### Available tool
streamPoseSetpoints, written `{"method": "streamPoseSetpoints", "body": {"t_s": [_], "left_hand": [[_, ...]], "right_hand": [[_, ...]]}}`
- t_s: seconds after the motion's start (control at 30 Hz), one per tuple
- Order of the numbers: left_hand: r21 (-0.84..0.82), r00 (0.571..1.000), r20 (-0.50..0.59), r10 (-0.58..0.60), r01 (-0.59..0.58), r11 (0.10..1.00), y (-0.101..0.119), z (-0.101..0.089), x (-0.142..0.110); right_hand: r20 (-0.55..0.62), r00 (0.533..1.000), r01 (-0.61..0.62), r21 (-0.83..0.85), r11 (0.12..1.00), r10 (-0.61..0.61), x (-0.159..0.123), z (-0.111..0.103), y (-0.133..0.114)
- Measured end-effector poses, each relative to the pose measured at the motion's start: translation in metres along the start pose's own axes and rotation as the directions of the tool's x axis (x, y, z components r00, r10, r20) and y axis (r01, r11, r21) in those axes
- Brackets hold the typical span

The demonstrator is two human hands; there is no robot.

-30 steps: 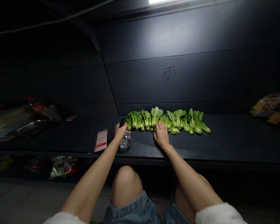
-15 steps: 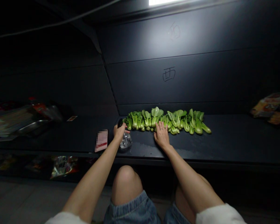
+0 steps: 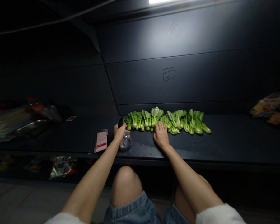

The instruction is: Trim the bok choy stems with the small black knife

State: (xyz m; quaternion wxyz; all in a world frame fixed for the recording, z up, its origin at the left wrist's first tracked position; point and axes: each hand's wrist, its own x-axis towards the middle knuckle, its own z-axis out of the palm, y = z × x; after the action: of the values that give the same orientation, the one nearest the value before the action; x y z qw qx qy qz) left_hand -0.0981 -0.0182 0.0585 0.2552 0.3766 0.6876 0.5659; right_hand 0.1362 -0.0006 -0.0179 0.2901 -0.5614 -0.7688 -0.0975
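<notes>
My left hand (image 3: 119, 133) is wrapped around the neck of a spray bottle (image 3: 126, 140) with a black top and a clear, rounded body. It is at the left end of a row of bok choy (image 3: 177, 119) on the dark shelf. Against the front of that row, near its middle, my right hand (image 3: 161, 135) lies flat with fingers stretched out, its fingertips touching the stalks. A ring shows on one finger. The greens lie side by side, leaves toward the back panel and pale stems toward me.
A pink card (image 3: 101, 141) lies left of my left hand. Farther left are a metal tray (image 3: 34, 128) and a red-capped bottle (image 3: 40, 107). Packaged goods (image 3: 270, 107) sit at the far right. Below the shelf edge hangs a shiny packet (image 3: 62, 166).
Almost nothing differs. Both hands keep their places, and the view has shifted very slightly.
</notes>
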Motion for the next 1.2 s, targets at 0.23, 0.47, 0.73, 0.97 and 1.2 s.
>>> {"method": "streamPoseSetpoints", "body": {"t_s": [0.23,0.47,0.73,0.97,1.2], "left_hand": [[0.003,0.997,0.044,0.059,-0.059,0.998,0.005,0.008,-0.005],[0.029,0.975,0.174,0.14,-0.147,0.989,0.01,0.017,-0.01],[0.064,0.944,0.295,0.146,-0.172,0.983,0.008,0.03,-0.011],[0.085,0.912,0.368,0.181,-0.226,0.97,0.015,0.036,-0.02],[0.044,0.872,0.443,0.208,-0.253,0.967,0.021,0.04,-0.027]], "right_hand": [[0.005,1.0,-0.017,0.001,1.0,0.017,0.0,-0.002,0.001],[0.009,1.0,-0.018,0.021,1.0,0.018,0.0,-0.005,0.006],[0.004,0.999,-0.041,0.023,0.999,0.041,-0.001,-0.01,0.014],[-0.013,0.998,-0.054,0.007,0.999,0.054,-0.001,-0.012,0.023],[-0.016,0.996,-0.089,0.004,0.996,0.089,-0.002,-0.018,0.026]]}}
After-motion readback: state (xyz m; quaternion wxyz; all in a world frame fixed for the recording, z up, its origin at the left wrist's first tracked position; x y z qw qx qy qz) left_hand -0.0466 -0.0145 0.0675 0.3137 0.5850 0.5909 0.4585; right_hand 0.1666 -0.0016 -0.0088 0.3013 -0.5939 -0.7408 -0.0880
